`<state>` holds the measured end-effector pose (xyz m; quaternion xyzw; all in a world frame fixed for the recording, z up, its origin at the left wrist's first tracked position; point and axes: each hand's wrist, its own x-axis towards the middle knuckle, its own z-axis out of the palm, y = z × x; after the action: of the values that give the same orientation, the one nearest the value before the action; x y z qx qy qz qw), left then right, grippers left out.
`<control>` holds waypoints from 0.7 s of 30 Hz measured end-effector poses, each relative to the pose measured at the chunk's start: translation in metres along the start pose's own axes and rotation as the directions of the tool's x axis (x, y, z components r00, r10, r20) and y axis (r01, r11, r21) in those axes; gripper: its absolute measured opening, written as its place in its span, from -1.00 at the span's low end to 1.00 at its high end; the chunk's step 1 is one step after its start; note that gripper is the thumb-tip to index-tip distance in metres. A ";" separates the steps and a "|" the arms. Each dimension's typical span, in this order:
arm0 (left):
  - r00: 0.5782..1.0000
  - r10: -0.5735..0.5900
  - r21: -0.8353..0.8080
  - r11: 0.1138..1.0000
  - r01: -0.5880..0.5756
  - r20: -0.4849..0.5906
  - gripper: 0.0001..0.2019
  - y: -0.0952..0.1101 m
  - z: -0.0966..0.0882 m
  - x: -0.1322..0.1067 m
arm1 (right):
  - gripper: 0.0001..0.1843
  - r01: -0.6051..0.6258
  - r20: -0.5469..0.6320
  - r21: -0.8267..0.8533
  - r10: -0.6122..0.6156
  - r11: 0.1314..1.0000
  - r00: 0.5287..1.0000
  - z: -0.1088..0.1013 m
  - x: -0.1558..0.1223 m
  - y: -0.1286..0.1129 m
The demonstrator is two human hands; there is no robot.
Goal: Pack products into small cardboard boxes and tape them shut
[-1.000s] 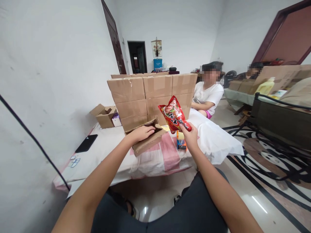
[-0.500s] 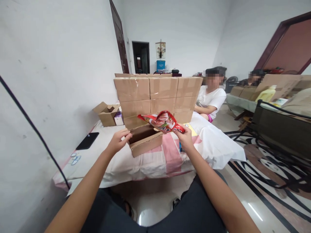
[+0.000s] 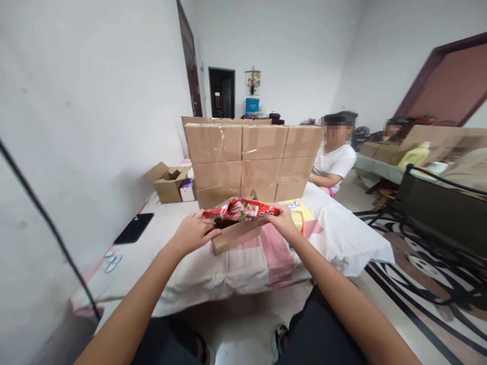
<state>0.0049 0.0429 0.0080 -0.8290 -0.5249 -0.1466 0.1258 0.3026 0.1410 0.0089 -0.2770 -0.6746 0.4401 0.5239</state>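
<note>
The glossy, crinkled red packet (image 3: 238,209), tilted a moment ago, is now held flat between the left grip (image 3: 194,230) and right grip (image 3: 279,220), both clenched on its ends, just above the open cardboard box (image 3: 236,237).

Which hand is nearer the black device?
Left. The left hand holds the red packet's left end, right of the black device; the right hand holds the other end, farther.

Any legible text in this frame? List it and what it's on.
Nothing legible.
Red packet: white print, too blurred to read.
Wall hanging: too small to read.
Yellow sheet: markings too small to read.
Stacked cartons: no print visible.
</note>
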 end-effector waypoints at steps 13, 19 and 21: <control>0.915 -0.235 -0.117 0.971 0.207 -0.329 -0.60 -0.013 0.073 -0.026 | -0.62 0.042 0.214 -0.326 0.031 0.945 0.976 0.009 0.023 -0.015; 0.904 -0.272 -0.219 0.953 0.208 -0.328 -0.61 -0.019 0.087 -0.029 | -0.67 0.054 0.231 -0.582 0.101 0.811 0.968 0.016 0.060 -0.018; 0.899 -0.259 -0.243 0.953 0.179 -0.352 -0.60 -0.024 0.091 -0.031 | -0.66 0.013 0.211 -0.627 0.153 0.779 0.965 0.017 0.070 -0.016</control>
<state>-0.0189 0.0602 -0.0861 -0.7284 -0.5630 -0.3710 0.1218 0.2673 0.1868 0.0548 -0.4017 -0.8317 0.2430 0.2965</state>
